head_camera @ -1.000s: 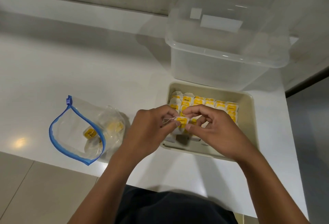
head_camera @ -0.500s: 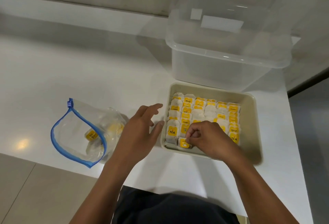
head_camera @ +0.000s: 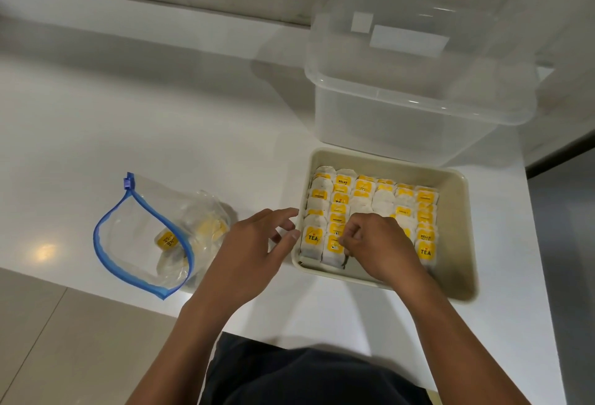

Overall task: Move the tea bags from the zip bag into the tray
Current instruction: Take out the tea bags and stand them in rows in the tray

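Both hands are working at the tray (head_camera: pixel 460 279): right hand (head_camera: pixel 380 245) is pinching a tea bag (head_camera: pixel 335 248), fingertips hidden; left hand (head_camera: pixel 254 243) is hovering spread. Blurred bags are lying in the zip bag (head_camera: pixel 154 234).

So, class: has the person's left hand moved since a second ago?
Yes. The left hand has left the cream plastic tray and drawn left, toward the blue-edged clear zip bag.
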### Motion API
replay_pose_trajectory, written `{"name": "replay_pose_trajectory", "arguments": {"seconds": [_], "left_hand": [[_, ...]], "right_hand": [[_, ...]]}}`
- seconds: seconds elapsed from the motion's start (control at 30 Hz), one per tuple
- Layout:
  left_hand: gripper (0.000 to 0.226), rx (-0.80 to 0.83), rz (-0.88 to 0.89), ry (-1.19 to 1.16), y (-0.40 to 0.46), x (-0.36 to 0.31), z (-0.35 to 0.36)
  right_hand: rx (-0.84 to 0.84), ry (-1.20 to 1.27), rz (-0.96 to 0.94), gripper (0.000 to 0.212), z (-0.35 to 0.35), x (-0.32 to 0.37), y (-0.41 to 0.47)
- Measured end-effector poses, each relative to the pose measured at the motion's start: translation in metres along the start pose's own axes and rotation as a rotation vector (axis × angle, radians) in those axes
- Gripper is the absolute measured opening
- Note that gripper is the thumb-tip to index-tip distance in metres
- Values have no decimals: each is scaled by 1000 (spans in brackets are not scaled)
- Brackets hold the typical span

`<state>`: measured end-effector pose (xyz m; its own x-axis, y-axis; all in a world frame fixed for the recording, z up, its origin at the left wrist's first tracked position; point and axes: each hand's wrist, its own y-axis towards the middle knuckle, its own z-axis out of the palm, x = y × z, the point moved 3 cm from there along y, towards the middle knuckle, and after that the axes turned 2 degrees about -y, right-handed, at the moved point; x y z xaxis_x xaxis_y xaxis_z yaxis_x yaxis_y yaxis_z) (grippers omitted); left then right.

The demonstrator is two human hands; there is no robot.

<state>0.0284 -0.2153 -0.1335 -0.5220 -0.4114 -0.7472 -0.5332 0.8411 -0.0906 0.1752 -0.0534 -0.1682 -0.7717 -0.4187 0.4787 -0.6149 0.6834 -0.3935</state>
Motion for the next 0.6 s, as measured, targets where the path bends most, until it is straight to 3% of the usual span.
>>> {"name": "replay_pose_trajectory", "arguments": {"seconds": [0.6], "left_hand": [[31,9,-6,41,0,-1,0]], "right_hand": [[1,15,49,16,-1,0,3]]}}
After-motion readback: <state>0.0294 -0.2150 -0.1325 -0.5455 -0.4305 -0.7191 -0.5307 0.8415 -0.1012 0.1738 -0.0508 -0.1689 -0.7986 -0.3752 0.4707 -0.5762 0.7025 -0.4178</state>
